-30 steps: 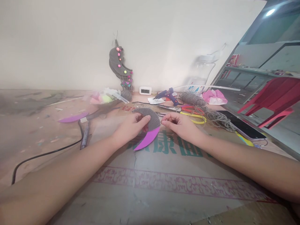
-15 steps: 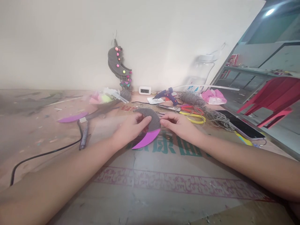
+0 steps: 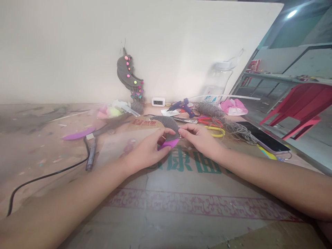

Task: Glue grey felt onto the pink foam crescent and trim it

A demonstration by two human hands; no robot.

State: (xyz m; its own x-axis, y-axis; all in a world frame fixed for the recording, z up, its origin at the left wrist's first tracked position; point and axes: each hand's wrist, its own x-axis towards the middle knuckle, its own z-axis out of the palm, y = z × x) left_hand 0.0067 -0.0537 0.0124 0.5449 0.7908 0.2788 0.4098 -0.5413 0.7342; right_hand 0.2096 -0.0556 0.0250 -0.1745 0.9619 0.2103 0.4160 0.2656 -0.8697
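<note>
Over the middle of the table is a purple crescent [image 3: 169,142] whose upper part is wound with grey yarn [image 3: 169,123]. My left hand [image 3: 150,147] grips it from the left, fingers on the yarn side and thumb along the purple lower part, hiding some of it. At the crescent's right edge, my right hand [image 3: 201,138] is closed in a pinch on what looks like the yarn; the strand itself is too fine to follow.
A glue gun [image 3: 183,107], scissors [image 3: 216,131], loose yarn [image 3: 240,133] and a phone [image 3: 264,136] lie behind and right. On the left are another purple crescent [image 3: 79,134], a marker [image 3: 91,154] and a black cable [image 3: 46,177]. A decorated crescent [image 3: 126,72] hangs on the wall.
My left thumb has moved down from the yarn-wound part to the purple part. The crescent has turned, with less purple showing. The camera view has shifted slightly.
</note>
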